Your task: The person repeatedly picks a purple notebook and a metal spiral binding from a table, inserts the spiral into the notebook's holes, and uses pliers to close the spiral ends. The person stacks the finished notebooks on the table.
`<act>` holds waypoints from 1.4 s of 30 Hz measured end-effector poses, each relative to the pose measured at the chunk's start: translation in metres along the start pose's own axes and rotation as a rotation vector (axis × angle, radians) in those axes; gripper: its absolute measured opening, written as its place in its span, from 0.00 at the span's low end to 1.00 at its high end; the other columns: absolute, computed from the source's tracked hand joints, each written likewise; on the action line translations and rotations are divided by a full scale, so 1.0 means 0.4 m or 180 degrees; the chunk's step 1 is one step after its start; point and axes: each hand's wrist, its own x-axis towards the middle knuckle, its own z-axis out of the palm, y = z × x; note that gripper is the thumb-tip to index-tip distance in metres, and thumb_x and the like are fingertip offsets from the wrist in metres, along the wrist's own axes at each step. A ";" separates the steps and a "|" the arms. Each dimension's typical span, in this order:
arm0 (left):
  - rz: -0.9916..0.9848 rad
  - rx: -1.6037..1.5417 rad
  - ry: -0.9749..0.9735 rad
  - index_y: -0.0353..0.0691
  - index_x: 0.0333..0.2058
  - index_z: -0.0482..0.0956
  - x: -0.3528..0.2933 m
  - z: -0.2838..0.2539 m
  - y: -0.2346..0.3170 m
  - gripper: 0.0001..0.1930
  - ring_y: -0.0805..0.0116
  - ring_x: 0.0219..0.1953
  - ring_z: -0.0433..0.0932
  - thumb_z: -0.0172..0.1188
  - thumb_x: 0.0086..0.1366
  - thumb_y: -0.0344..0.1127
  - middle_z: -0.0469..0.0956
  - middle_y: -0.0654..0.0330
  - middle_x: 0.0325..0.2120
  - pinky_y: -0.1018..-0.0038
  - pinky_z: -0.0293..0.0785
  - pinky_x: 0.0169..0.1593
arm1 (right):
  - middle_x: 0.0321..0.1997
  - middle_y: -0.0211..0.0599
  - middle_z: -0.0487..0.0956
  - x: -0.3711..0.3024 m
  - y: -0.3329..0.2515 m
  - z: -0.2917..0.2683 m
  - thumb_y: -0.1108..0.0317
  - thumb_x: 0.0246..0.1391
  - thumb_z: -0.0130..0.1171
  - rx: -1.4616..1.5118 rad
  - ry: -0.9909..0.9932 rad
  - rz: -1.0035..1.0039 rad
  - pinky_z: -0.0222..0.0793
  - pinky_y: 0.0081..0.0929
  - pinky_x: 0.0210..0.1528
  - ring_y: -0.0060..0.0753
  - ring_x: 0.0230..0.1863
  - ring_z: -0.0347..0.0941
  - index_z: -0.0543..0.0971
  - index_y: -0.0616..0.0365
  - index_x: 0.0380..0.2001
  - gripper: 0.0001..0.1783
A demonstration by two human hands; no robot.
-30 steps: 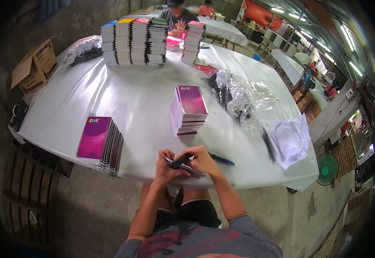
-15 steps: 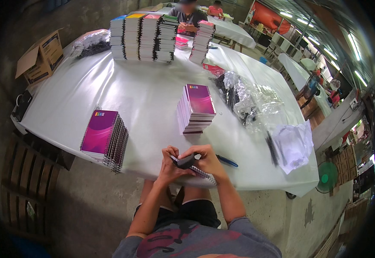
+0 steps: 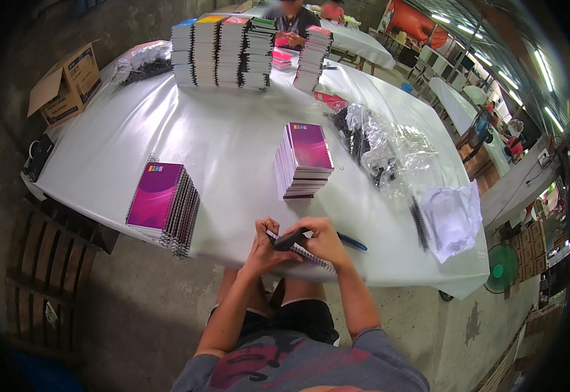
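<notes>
At the table's near edge, my left hand (image 3: pixel 265 253) is closed around the edge of a notebook whose silvery spiral coil (image 3: pixel 316 259) runs down to the right. My right hand (image 3: pixel 323 242) is closed at the coil side, fingers bent over it. Between the hands a dark, curved piece (image 3: pixel 287 242) shows; whether it is a bent cover or a separate thing I cannot tell. My fingers hide most of the notebook. Just right of my right hand lies a blue-handled tool (image 3: pixel 352 242), partly covered by the hand.
Purple coil-bound notebooks (image 3: pixel 157 196) are stacked at left; another purple stack (image 3: pixel 308 150) stands ahead. Tall notebook piles (image 3: pixel 205 52) line the far side, where a person (image 3: pixel 290 26) sits. Clear plastic (image 3: pixel 380 147), loose coils (image 3: pixel 419 223) and crumpled white paper (image 3: pixel 453 222) lie at right.
The whole view has shifted slightly. Both hands keep hold at the notebook, and the dark piece between them has tilted a little, with more coil showing along the edge.
</notes>
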 end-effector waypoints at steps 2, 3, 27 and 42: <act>-0.0053 -0.0087 -0.0002 0.42 0.36 0.49 0.001 -0.002 0.007 0.46 0.66 0.32 0.59 0.81 0.28 0.41 0.56 0.60 0.29 0.72 0.64 0.37 | 0.29 0.36 0.81 0.003 -0.026 -0.007 0.84 0.35 0.59 0.0631 -0.0067 -0.0324 0.70 0.22 0.38 0.25 0.32 0.76 0.82 0.61 0.30 0.14; -0.0080 -0.0133 -0.0021 0.42 0.37 0.49 0.001 -0.003 0.012 0.47 0.66 0.32 0.60 0.81 0.28 0.41 0.56 0.60 0.30 0.72 0.64 0.38 | 0.29 0.36 0.81 0.003 -0.033 -0.008 0.85 0.35 0.58 0.0949 -0.0085 -0.0480 0.70 0.22 0.37 0.25 0.32 0.76 0.82 0.61 0.30 0.15; 0.0416 0.1336 -0.0438 0.36 0.42 0.51 -0.005 -0.001 0.018 0.52 0.55 0.40 0.63 0.80 0.24 0.48 0.57 0.56 0.37 0.63 0.66 0.41 | 0.30 0.36 0.80 0.008 0.001 0.028 0.83 0.37 0.58 -0.0178 0.0350 -0.0728 0.69 0.24 0.36 0.31 0.32 0.76 0.80 0.58 0.31 0.14; -0.0739 -0.0787 0.0248 0.37 0.37 0.71 -0.005 -0.033 0.038 0.08 0.77 0.28 0.63 0.56 0.64 0.35 0.65 0.66 0.25 0.80 0.61 0.35 | 0.35 0.38 0.78 -0.061 0.151 -0.196 0.81 0.39 0.55 -0.2158 0.2492 0.0217 0.69 0.36 0.42 0.44 0.39 0.73 0.79 0.55 0.32 0.13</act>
